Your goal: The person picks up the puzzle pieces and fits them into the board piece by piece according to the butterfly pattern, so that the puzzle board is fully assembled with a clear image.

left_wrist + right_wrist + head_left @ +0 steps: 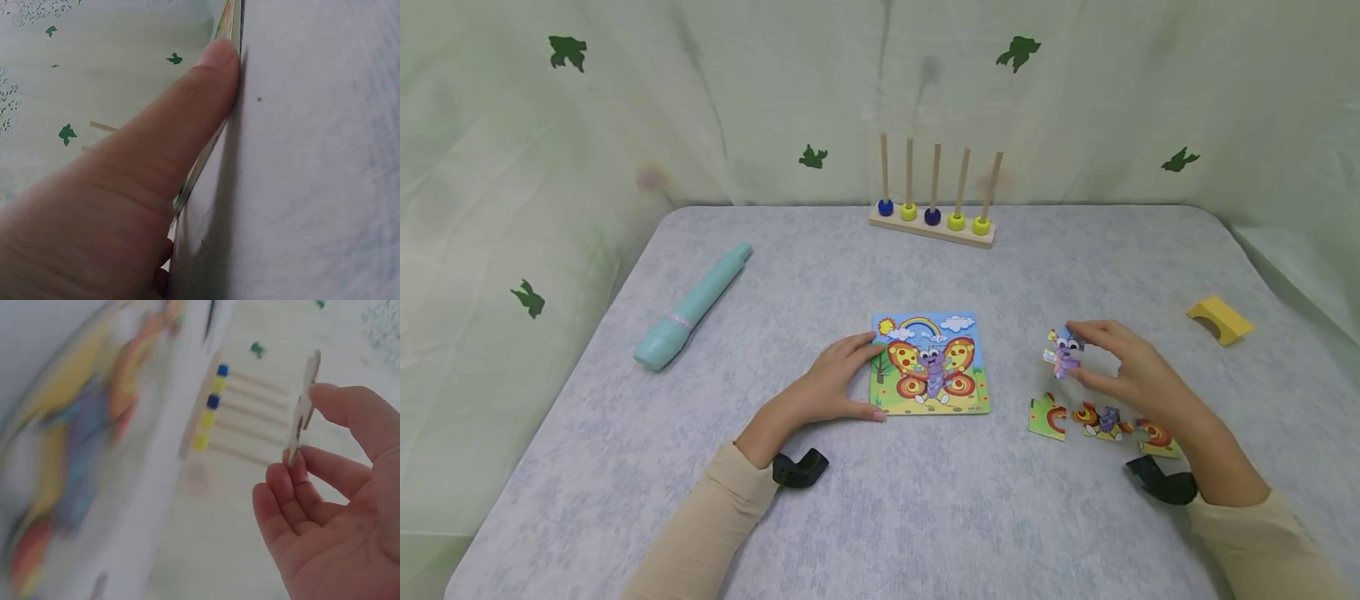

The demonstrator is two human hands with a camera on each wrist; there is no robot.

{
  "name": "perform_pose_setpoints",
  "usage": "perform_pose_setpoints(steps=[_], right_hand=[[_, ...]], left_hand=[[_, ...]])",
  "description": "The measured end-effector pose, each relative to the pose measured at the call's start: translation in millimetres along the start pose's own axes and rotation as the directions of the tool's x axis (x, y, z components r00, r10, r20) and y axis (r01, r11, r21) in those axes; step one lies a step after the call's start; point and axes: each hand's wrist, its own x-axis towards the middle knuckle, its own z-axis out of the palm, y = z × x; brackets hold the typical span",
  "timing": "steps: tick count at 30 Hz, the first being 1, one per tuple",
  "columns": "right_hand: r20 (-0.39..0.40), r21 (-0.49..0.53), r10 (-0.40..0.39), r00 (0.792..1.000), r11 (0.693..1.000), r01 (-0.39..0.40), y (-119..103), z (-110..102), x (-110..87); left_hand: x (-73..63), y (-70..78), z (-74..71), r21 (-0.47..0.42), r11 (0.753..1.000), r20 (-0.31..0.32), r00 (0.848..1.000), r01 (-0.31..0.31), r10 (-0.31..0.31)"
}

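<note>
In the head view my left hand [831, 383] rests at the left side of a square butterfly puzzle board [930, 363], its fingers and thumb touching the edge. The left wrist view shows the thumb [187, 106] stretched along the board's thin edge. My right hand [1131, 367] pinches a purple butterfly jigsaw piece [1063, 354] above the table. From the right wrist, that piece [303, 406] appears edge-on between thumb and fingertips. Below the right hand lie a green jigsaw piece [1047, 417], a butterfly-body jigsaw piece [1105, 422] and a red-and-yellow jigsaw piece [1159, 440], partly behind the arm.
A wooden peg stand [932, 227] with blue and yellow beads stands at the back of the table. To the left lies a turquoise toy microphone [692, 308]; a yellow arch block [1221, 321] lies far right. A pale curtain [760, 92] hangs behind.
</note>
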Motion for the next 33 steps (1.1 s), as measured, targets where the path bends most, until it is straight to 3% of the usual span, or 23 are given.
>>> perform_pose_setpoints(steps=[4,9,14,19,22,33], right_hand=[[-0.019,0.036,-0.065,0.998,0.997,0.065,-22.2,8.6,16.0],[0.019,0.119,-0.113,0.993,0.987,0.11,-46.6,27.7,37.8],[0.107,0.184,-0.105,0.989,0.979,0.085,-59.7,54.1,59.1],[0.241,0.146,-0.057,0.969,0.989,0.021,-60.2,79.6,75.9],[0.29,0.114,-0.06,0.955,0.993,0.028,-57.3,90.7,82.5],[0.335,0.07,-0.059,0.94,0.997,0.038,-52.1,106.2,93.2]], left_hand=[[0.3,0.1,0.2,0.006,1.0,-0.007,1.0,-0.016,0.016],[0.9,0.9,0.2,0.032,0.999,-0.01,0.999,-0.031,0.031],[1.8,2.1,0.6,0.041,0.999,-0.011,1.0,-0.018,0.019],[2.6,1.6,2.4,0.038,0.999,-0.022,0.999,-0.022,0.023],[3.4,0.8,3.4,0.038,0.999,-0.026,0.999,-0.028,0.029],[5.0,8.0,7.7,0.016,0.988,-0.023,0.988,-0.154,0.155]])
